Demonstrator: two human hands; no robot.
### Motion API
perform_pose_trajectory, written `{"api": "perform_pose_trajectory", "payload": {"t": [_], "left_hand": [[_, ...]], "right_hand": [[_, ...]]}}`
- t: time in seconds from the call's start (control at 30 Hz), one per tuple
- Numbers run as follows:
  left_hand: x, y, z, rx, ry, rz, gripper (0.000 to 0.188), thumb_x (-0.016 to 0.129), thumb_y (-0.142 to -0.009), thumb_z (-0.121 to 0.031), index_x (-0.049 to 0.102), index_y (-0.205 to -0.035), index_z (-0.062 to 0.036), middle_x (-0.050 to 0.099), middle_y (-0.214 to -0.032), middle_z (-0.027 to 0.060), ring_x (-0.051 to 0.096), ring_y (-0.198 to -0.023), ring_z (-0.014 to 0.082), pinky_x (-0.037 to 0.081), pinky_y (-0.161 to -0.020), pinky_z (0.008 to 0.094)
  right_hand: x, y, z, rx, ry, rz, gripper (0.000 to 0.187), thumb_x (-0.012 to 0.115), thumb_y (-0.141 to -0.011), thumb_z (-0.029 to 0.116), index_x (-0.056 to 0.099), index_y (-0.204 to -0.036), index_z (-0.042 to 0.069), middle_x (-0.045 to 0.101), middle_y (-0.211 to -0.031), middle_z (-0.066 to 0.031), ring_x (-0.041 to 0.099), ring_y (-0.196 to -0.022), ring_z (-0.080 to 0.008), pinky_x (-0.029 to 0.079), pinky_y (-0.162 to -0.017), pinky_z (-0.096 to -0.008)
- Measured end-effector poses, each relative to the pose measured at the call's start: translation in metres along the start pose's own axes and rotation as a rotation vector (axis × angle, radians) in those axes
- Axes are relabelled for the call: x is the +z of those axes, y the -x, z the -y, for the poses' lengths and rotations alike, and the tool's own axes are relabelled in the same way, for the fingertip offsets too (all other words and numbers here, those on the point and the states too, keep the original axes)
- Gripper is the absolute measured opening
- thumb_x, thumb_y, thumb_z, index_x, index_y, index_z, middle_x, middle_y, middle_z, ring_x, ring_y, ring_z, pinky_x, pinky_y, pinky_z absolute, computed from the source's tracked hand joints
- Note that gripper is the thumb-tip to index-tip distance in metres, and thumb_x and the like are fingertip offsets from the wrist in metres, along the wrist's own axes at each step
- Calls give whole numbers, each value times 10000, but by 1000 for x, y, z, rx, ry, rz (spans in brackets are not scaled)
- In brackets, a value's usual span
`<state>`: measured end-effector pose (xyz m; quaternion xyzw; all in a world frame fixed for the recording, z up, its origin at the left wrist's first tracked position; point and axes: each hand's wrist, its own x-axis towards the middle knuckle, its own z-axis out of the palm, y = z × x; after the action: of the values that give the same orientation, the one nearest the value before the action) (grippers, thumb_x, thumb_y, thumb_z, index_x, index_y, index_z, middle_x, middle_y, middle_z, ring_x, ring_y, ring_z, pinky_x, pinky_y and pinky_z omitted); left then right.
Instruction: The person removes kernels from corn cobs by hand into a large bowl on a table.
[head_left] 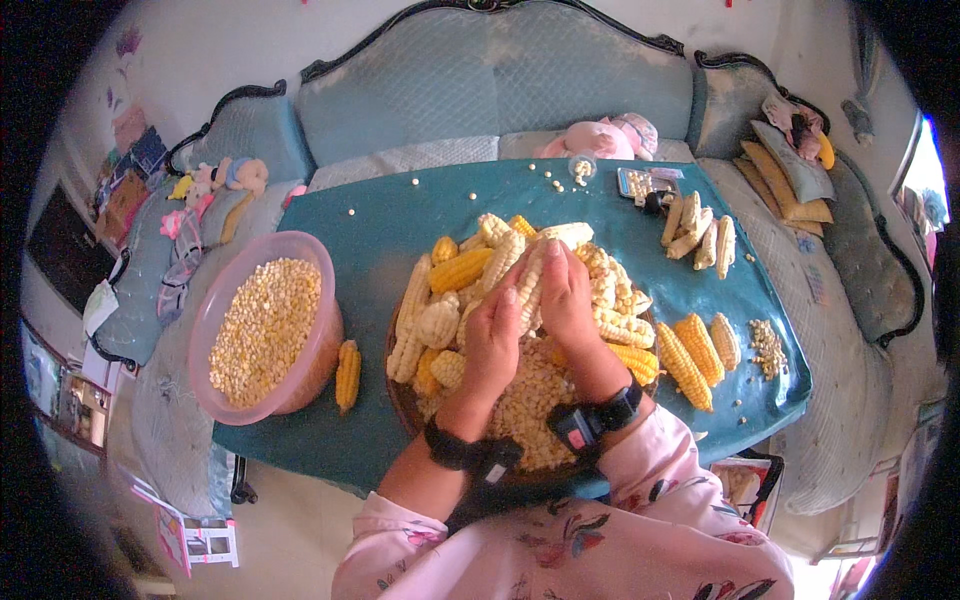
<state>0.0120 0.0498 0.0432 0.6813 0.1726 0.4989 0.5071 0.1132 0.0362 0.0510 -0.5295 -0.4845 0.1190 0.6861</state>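
Sofa [480, 90] behind, teal-covered desk [400, 220] before us, pink bowl [225, 310] of kernels at its left edge, brown tray [400, 400] heaped with cobs, and above it we see our left hand [492, 340] and right hand [568, 300] together, clamped on one pale corn cob [528, 275].

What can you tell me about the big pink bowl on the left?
The pink bowl is round, wide and made of see-through plastic, as it looks. It stands upright at the left edge of the teal table, partly over the edge. It is filled most of the way with loose pale yellow corn kernels. One yellow cob lies right beside it, perhaps touching. Neither hand touches it.
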Motion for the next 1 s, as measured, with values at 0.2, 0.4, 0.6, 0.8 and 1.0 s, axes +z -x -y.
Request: {"api": "perform_pose_trajectory", "payload": {"t": [0.2,0.4,0.6,0.8,1.0], "left_hand": [[-1,4,10,-243,247,-93,503,271,-909,-366,356,-1258,-14,435,-1225,95,435,-1105,192,345,-927,295],[-3,0,24,-83,68,-218,520,254,-911,-379,316,-1281,-20,413,-1238,98,423,-1108,189,348,-918,294],[-8,1,26,-128,32,-217,513,244,-915,-367,359,-1245,9,425,-1219,128,413,-1115,207,334,-922,305],[-10,-1,23,-190,193,-177,516,235,-917,-345,371,-1229,43,425,-1225,148,392,-1141,224,284,-964,320],[-5,-1,16,-157,240,-218,523,233,-917,-353,377,-1225,45,427,-1221,147,396,-1135,219,287,-961,317]], "right_hand": [[3,2,4,37,31,-31,243,382,-879,196,500,-885,-17,539,-708,-178,519,-646,-274,420,-624,-342],[2,4,9,56,149,135,263,436,-862,247,508,-889,-5,535,-717,-162,523,-669,-261,422,-629,-333],[7,7,17,91,238,346,360,484,-840,372,516,-865,14,551,-713,-219,552,-684,-380,434,-602,-399],[11,10,5,-77,203,263,305,472,-851,309,489,-817,6,520,-682,-229,517,-646,-402,413,-572,-418],[13,10,11,-138,292,226,269,467,-845,245,455,-754,-8,507,-673,-243,499,-641,-425,401,-565,-445]]}}
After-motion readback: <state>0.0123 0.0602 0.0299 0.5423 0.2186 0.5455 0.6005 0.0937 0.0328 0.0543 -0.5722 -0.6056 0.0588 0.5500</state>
